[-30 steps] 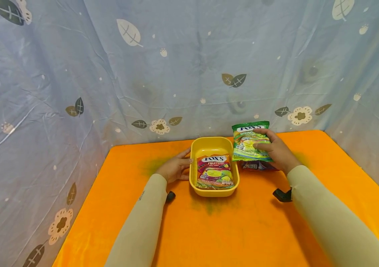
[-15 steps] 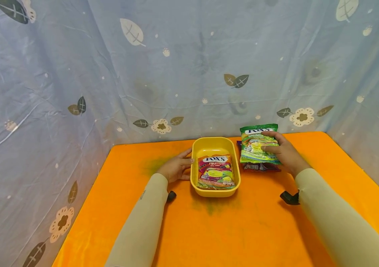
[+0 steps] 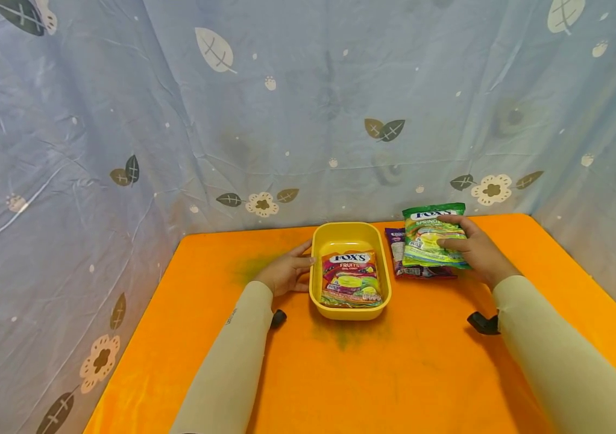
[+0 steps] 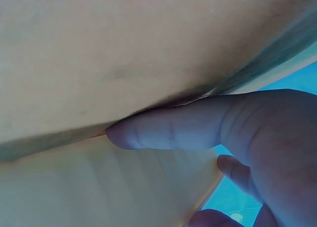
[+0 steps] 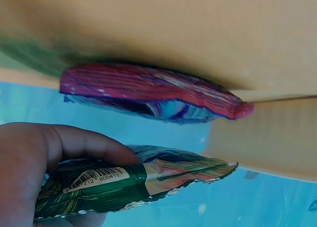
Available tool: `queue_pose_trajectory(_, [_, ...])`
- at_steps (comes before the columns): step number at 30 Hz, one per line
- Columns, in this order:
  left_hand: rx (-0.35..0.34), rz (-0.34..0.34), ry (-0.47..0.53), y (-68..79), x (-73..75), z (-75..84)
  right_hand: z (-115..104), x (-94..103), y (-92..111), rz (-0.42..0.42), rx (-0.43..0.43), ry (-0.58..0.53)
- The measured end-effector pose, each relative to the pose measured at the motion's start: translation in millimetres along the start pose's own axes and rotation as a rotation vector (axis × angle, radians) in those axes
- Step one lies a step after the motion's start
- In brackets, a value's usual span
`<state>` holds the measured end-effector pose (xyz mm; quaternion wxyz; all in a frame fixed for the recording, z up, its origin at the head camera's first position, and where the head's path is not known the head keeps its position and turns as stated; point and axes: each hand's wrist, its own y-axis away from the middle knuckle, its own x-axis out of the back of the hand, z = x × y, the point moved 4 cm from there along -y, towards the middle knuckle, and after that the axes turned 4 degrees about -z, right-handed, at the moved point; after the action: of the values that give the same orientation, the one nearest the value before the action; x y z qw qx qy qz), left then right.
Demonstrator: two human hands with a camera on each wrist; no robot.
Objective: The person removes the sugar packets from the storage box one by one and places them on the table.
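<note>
In the head view my left hand (image 3: 285,272) rests along the left wall of a yellow plastic tub (image 3: 316,235), its fingers fairly straight against the side. A red FOX'S Fruits candy bag (image 3: 349,279) lies inside the tub. My right hand (image 3: 478,250) grips a green FOX'S Spring candy bag (image 3: 422,232) at its right side, raised over a purple candy bag (image 3: 396,247) on the table. From the right wrist view, the green bag (image 5: 114,187) shows its barcode edge, and a gap separates it from the purple bag (image 5: 148,92).
An orange cloth (image 3: 340,386) covers the table. Behind and at both sides hangs a pale blue curtain (image 3: 308,90) with leaf and flower prints. The tub stands close to the left of the purple bag.
My right hand has carried the green bag to the right, away from the tub, uncovering more of the purple bag. My left hand stays at the tub.
</note>
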<state>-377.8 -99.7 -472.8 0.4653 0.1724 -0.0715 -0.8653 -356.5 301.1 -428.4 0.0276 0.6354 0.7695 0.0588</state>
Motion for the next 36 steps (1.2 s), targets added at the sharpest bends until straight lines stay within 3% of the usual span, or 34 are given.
queue_pose_trajectory(8, [-0.002, -0.009, 0.008, -0.4, 1.0, -0.5, 11, 19.5, -1, 0.024, -0.009, 0.072])
queue_pose_trajectory(14, [-0.005, -0.008, 0.01, -1.0, 1.9, -1.2, 12, 35.5, 2, 0.036, 0.019, 0.27])
queue_pose_trajectory(23, [0.001, -0.013, 0.01, -0.9, 0.7, -0.7, 14, 49.9, 8, -0.007, -0.013, 0.308])
queue_pose_trajectory(36, [0.011, 0.002, 0.002, -3.2, 2.7, -0.9, 21, 70.2, 16, -0.078, -0.072, 0.084])
